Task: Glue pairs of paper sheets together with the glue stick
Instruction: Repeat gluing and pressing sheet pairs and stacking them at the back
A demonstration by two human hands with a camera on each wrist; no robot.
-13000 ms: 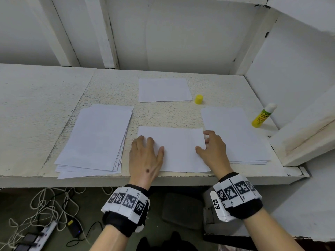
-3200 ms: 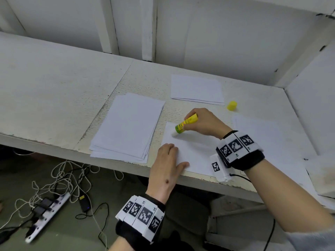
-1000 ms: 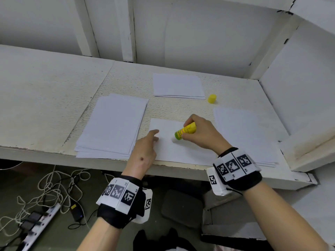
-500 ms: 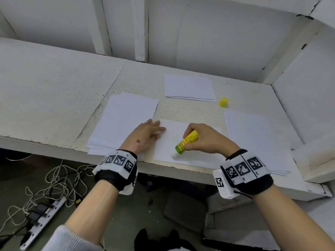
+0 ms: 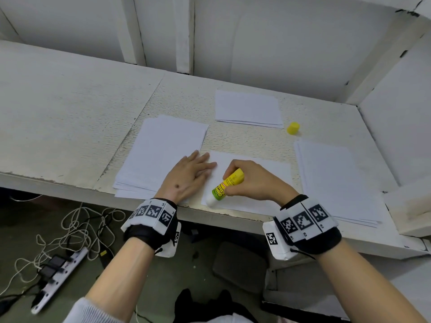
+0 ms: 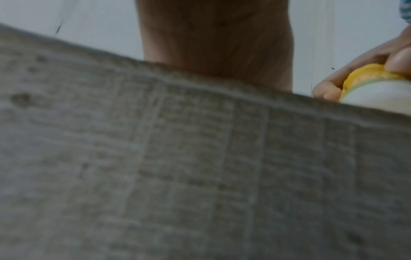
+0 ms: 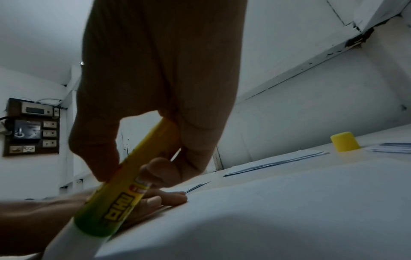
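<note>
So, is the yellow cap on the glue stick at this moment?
No, the yellow cap stands alone on the table, far from the glue stick that the right hand grips with its white tip bare.

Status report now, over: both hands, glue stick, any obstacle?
Left hand flat, pressing sheet. Right hand grips glue stick, tip on sheet's near left corner. Cap off, apart. No obstacle.

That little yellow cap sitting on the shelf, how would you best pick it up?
Pinch the yellow cap across its round side wall, coming straight down from above. It stands upright on its wider end, apart from the paper stacks, so thumb and finger fit either side. The right hand is nearer, but it grips the glue stick.
</note>
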